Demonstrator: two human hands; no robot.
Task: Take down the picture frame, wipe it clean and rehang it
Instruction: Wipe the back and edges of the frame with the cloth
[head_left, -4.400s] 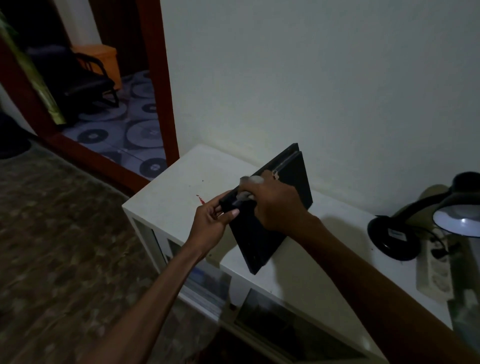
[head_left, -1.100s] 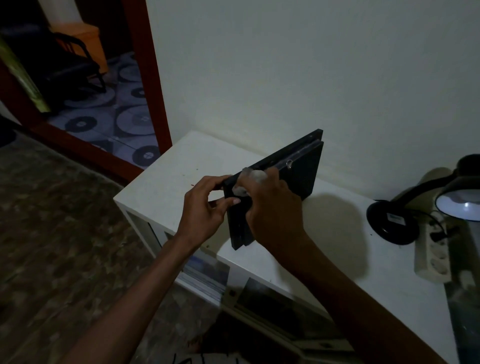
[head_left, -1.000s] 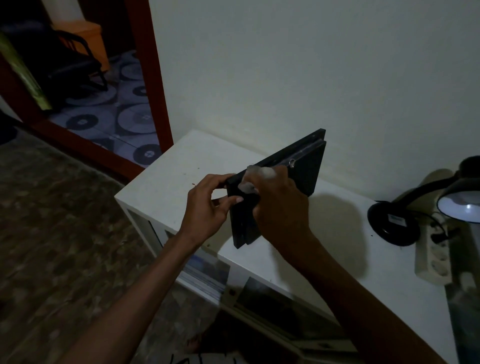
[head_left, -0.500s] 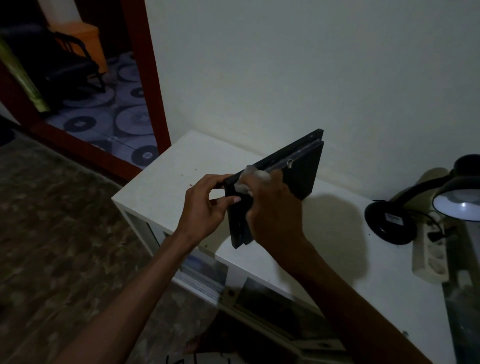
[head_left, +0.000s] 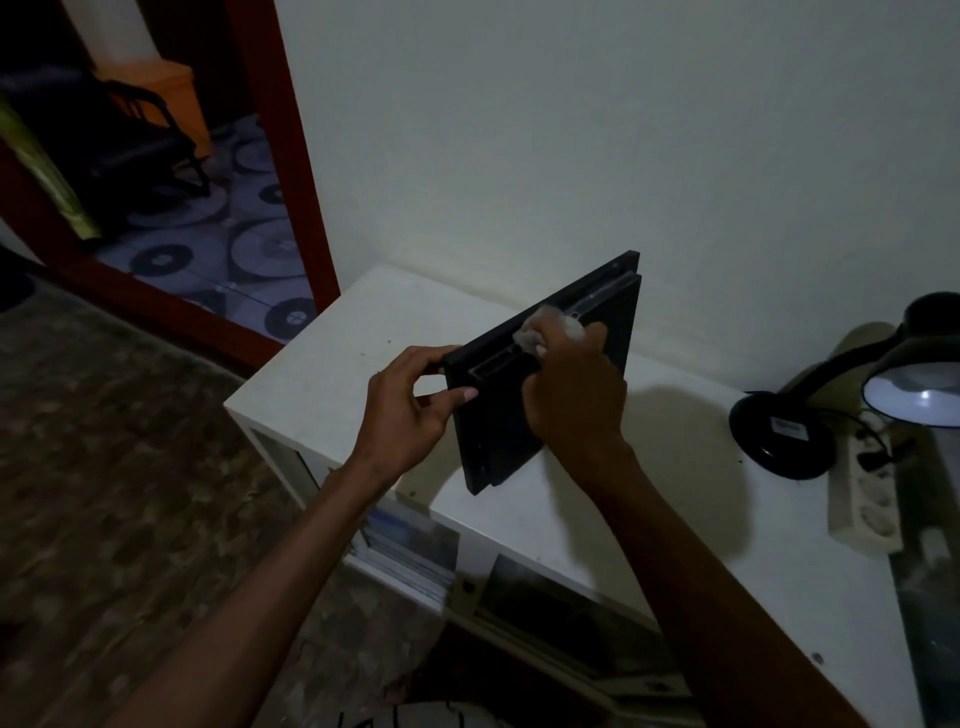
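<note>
Wiping step — left hand (head_left: 410, 410) pinches the black rectangular picture frame's (head_left: 613, 312) corner, right hand (head_left: 571, 395) clutches a white wad (head_left: 545, 327) on its top edge — rehanging comes next.

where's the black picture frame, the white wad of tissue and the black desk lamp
black picture frame (head_left: 498, 441), head view, back panel
white wad of tissue (head_left: 530, 335), head view, exposed left part
black desk lamp (head_left: 779, 436), head view, round base

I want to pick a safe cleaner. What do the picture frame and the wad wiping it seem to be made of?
Picture frame: matte black, flat and rigid with squared edges, likely painted wood or plastic; the dim light leaves it open. Wad in the right hand: whitish, crumpled and soft, probably tissue or thin cloth.
</note>
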